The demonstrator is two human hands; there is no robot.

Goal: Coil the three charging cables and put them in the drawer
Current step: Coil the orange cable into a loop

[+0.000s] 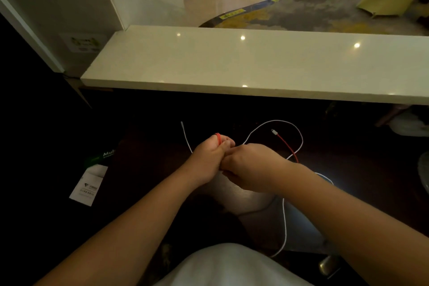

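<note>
My left hand [209, 160] is closed around a coil of the red cable, a loop of which shows over its knuckles. My right hand [250, 167] touches the left and pinches the same red cable [287, 145], whose free end with a white plug lies on the dark desk further back. A white cable [276, 121] loops on the desk behind my hands. Another white cable [284, 223] runs under my right forearm toward the desk's near edge. A short white end [185, 137] sticks out left of my left hand. No drawer is visible.
A pale stone counter [232, 65] overhangs the dark desk behind the cables. A green and white packet [89, 183] lies on the desk at the left. A white pad or sheet [243, 195] lies under my hands. A fan's edge [423, 169] shows at the right.
</note>
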